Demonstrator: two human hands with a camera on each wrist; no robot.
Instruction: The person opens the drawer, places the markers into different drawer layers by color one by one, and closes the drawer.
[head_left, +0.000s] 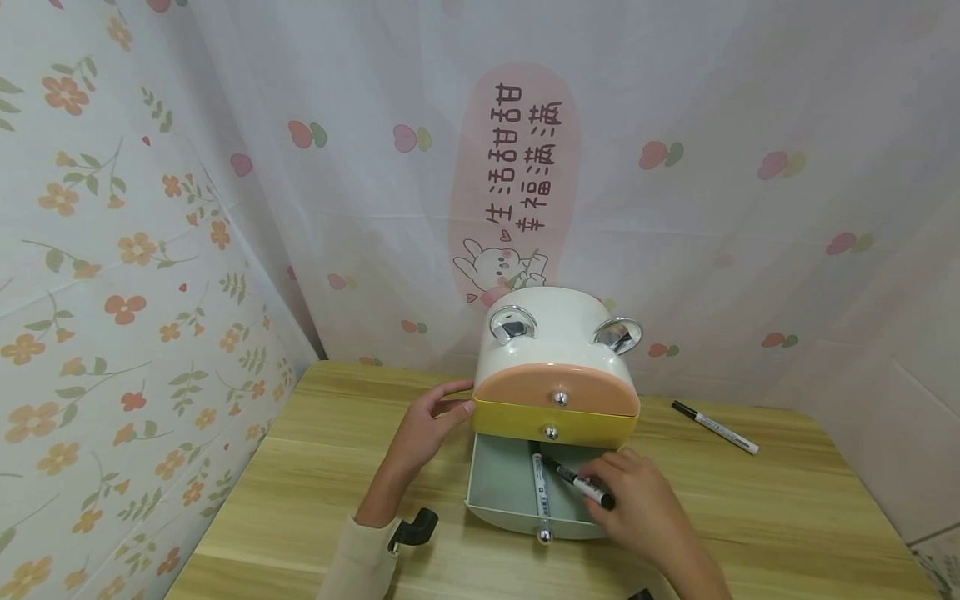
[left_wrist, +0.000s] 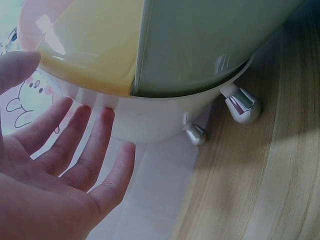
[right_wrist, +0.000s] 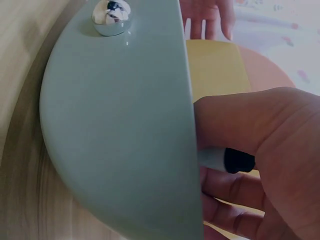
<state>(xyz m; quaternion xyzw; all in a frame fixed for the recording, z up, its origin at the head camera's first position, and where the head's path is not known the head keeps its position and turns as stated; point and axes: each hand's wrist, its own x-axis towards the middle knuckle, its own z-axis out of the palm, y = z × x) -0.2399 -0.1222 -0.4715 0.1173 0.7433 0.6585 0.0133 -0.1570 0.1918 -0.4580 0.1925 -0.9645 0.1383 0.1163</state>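
My left hand (head_left: pixel 427 425) rests against the left side of a small rounded cabinet (head_left: pixel 558 333) with a white shell. In the left wrist view its fingers (left_wrist: pixel 97 150) are spread and nearly straight, fingertips at the shell. The lowest drawer, pale green (head_left: pixel 498 475), is pulled out. Inside it lies a white marker (head_left: pixel 540 483) with a black end. Over the drawer's right part, my right hand (head_left: pixel 641 504) pinches a second marker (head_left: pixel 588 486), which slants down into the drawer. In the right wrist view, the drawer front (right_wrist: pixel 120 115) hides part of the held marker (right_wrist: pixel 237 161).
A third marker (head_left: pixel 716 427) lies on the wooden table (head_left: pixel 780 508) to the right of the cabinet. Above the green drawer, the yellow drawer (head_left: pixel 510 419) and orange drawer (head_left: pixel 525 387) are closed. A printed curtain (head_left: pixel 375 208) hangs behind.
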